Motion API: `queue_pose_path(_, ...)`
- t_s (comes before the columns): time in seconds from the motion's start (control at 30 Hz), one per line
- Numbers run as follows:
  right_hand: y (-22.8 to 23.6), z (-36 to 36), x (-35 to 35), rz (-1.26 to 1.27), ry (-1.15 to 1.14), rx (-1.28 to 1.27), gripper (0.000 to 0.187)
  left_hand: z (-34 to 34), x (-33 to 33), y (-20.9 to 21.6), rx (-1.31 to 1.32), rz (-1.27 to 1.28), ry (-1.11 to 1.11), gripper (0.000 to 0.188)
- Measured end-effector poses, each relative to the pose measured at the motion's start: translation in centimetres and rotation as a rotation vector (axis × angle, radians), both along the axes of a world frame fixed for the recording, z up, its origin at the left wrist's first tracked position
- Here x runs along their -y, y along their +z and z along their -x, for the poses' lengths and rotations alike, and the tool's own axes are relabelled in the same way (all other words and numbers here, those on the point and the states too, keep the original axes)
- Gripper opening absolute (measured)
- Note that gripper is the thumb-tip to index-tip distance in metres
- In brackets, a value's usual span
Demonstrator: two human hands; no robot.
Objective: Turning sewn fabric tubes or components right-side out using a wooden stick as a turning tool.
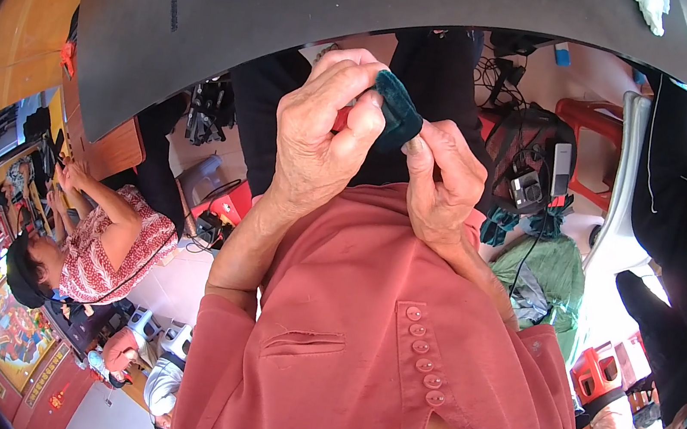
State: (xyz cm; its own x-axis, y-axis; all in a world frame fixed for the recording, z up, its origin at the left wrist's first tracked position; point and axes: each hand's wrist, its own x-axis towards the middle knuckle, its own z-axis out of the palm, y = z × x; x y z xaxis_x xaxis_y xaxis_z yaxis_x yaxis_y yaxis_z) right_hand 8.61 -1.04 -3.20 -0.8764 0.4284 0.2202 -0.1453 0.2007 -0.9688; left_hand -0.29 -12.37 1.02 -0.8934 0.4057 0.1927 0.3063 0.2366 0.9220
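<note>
A small dark green velvety piece of cloth [396,113], folded into a band-like shape, is stretched between my two hands in front of my chest, just off the table's near edge. Its left end is gripped by my left hand [324,129], whose fingers are curled over it. A bit of something red shows under those fingers, too small to make out. My right hand [444,176] pinches the cloth's lower right end between thumb and fingers.
A dark grey table [240,10] spans the far side, with white crumpled material [651,10] at its far right. A black mesh bag [535,144] and a green sack [545,280] are to the right, near red stools [589,125]. A person in a patterned top [119,241] sits at left.
</note>
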Motion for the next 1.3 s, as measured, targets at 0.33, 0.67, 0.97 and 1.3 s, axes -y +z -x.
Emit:
queue_pose_path(0.33,0.4,0.1,-0.1,0.006,0.018,-0.005,0.011,0.5,-0.6,-0.4,-0.515,0.177,0.002,0.027)
queue_pose_path(0.67,0.2,0.4,-0.4,0.337,0.134,0.105,0.012,-0.7,-0.4,0.7,0.150,0.070,0.028,0.022)
queue_pose_path(0.97,0.3,0.1,0.2,0.108,0.056,0.022,0.011,0.0,0.2,1.1,0.546,-0.243,-0.064,0.028)
queue_pose_path(1.3,0.6,-0.2,0.4,-0.019,-0.019,0.017,0.012,-0.5,-0.1,0.2,-0.163,0.175,0.037,0.019)
